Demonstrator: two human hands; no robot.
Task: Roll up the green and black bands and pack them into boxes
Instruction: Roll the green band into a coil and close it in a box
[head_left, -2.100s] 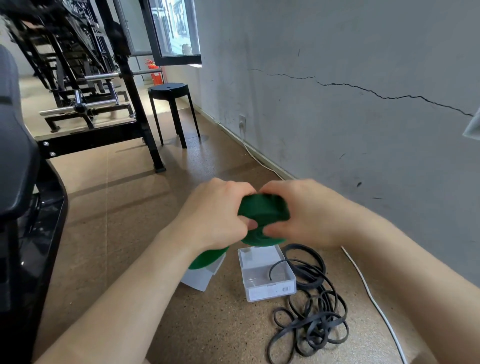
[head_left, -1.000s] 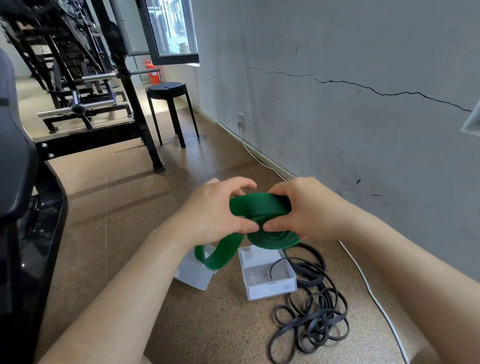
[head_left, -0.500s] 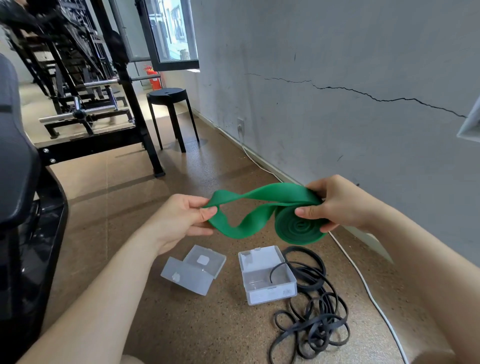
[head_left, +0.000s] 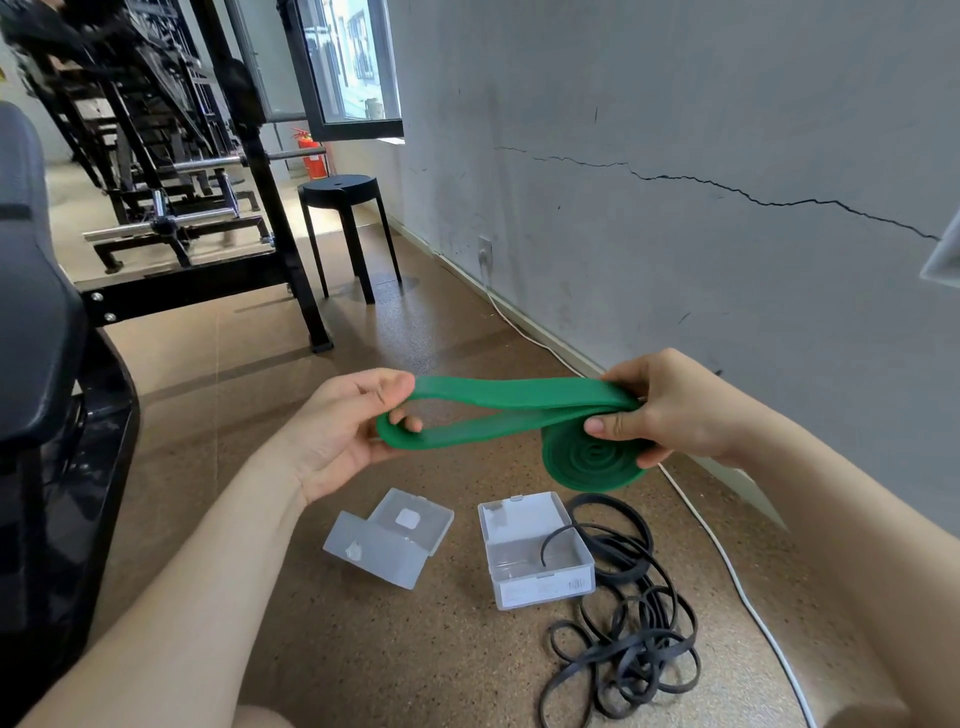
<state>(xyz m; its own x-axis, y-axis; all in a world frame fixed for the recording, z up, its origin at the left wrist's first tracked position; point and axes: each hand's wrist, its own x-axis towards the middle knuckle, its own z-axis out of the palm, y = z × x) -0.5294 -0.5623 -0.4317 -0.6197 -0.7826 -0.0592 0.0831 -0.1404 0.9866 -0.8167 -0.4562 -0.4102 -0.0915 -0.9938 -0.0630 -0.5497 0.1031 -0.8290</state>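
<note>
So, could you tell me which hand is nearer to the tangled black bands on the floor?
Right. The right hand, holding the rolled end of the green band, is above the black bands; the left hand, holding its loose loop, is farther off to their left.

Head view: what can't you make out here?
All head view.
- Green band: roll's far rim, under the right hand.
- Left hand: fingertips partly hidden behind the band's loop.
- Labelled box: print too small to read.
- Black bands: count lost in tangle; pile clipped by bottom edge.
</note>
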